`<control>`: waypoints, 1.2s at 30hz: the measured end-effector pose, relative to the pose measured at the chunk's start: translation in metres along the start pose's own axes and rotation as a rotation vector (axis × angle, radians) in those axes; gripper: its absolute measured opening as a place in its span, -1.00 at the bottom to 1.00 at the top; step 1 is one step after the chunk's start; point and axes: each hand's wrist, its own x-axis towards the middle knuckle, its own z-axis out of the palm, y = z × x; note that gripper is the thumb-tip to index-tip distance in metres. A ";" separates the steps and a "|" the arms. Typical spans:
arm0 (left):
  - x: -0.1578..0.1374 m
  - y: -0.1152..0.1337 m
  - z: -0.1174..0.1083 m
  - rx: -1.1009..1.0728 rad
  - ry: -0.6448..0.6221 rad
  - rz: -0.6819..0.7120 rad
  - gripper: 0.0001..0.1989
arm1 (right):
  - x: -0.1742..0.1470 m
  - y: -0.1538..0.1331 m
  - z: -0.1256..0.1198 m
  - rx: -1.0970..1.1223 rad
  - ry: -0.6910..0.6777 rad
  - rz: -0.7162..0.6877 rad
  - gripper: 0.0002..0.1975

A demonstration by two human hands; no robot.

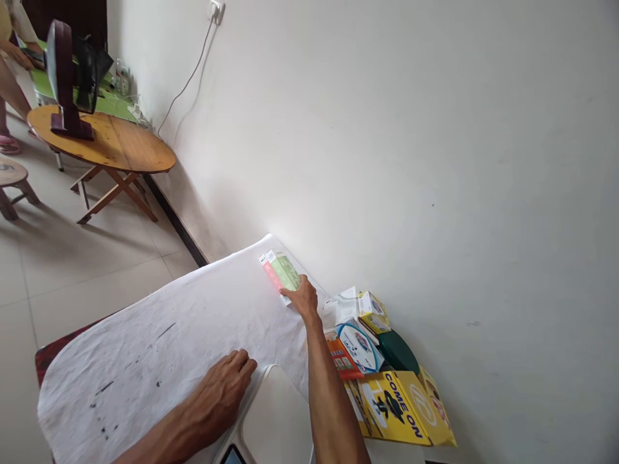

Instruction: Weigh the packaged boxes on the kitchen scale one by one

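Observation:
My right hand (302,296) reaches forward over the white cloth and is closed around a green box (284,269) and a pink box (271,274), which lie side by side near the wall. The thumb is on the near side of the pink box. My left hand (225,383) rests on the cloth with its fingers curled under, and nothing shows in it. Right beside it is a white device with a flat top (278,419) and a small dark screen (233,455), partly cut off by the lower frame edge.
To the right, against the wall, sit a yellow "COME ON" box (394,409), an orange pack (344,357), a white-and-blue pack (360,347), a small yellow box (372,311) and a dark green round object (399,351). A fan (62,77) stands on a wooden folding table (130,145); another person is beyond.

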 end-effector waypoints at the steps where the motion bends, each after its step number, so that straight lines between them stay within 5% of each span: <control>1: 0.000 0.001 -0.001 -0.002 -0.008 -0.006 -0.70 | 0.002 0.000 -0.002 0.007 -0.012 -0.002 -0.31; 28: 0.004 0.003 -0.007 0.041 -0.009 -0.021 -0.71 | 0.012 -0.008 -0.021 0.086 -0.072 -0.044 -0.31; 32: 0.006 -0.005 -0.004 0.057 0.007 0.030 -0.70 | -0.017 -0.026 -0.038 0.055 0.060 -0.051 -0.10; 36: 0.005 -0.020 0.004 0.056 0.065 0.113 -0.68 | -0.100 -0.043 -0.058 0.055 0.188 -0.133 -0.30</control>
